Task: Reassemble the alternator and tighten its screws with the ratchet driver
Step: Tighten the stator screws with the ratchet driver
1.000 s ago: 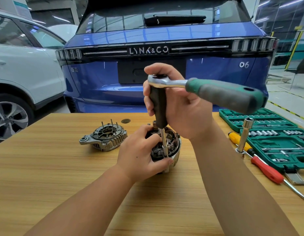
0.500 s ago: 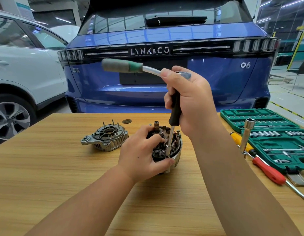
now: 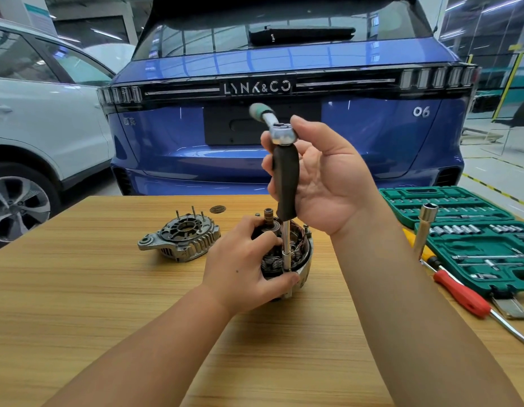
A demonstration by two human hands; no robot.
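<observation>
The alternator body (image 3: 300,257), with copper windings showing, sits on the wooden table (image 3: 108,304). My left hand (image 3: 243,265) grips its near left side. A black-handled driver (image 3: 285,183) stands upright on a screw at the body's front rim. A ratchet (image 3: 279,133) with a green grip is fitted on the driver's top, its handle pointing away from me. My right hand (image 3: 328,183) curls around the black handle, palm toward me, thumb by the ratchet head. The alternator's rear cover (image 3: 181,237) lies apart to the left.
A green socket case (image 3: 472,230) lies open at the right, with a tall socket extension (image 3: 425,227) standing before it. A red-handled screwdriver (image 3: 460,295) and a yellow-handled one (image 3: 413,239) lie beside it. A blue car (image 3: 284,113) stands behind the table, a white car (image 3: 34,127) at left.
The ratchet's green handle has swung from pointing right, round to the left, and now points away from me. My right hand has turned palm toward me. My left hand stays on the alternator.
</observation>
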